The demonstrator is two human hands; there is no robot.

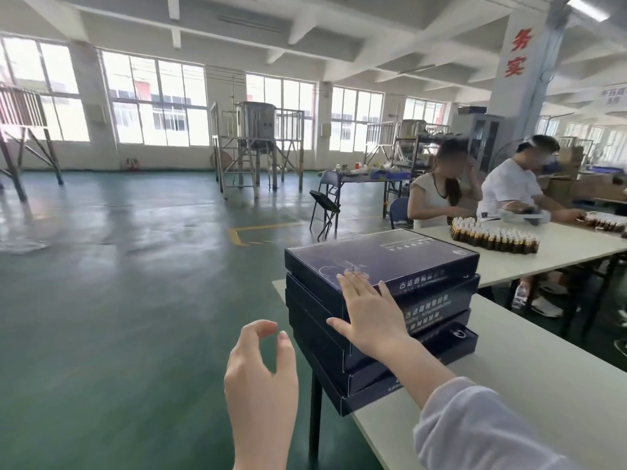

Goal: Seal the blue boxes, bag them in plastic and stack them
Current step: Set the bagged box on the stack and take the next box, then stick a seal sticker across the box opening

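**Pale sleeve (475, 432) reaching to the stack of blue boxes (441, 300)**

Right hand (369, 310) lies flat against the near side of the stack, fingers straight and spread, fingertips at the top box (390, 256) edge; left hand (261, 378) hangs in the air just left of the stack, fingers loosely curled round nothing; the boxes sit unevenly piled on the corner of a white table (543, 385); brown bottles (495, 237) crowd the next table (559, 249).

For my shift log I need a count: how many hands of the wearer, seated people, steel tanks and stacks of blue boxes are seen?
Hands: 2 (left hand, right hand)
Seated people: 2 (nearer seated person, farther seated person)
Steel tanks: 2 (middle tank, right tank)
Box stacks: 1 (stack of blue boxes)
Total: 7
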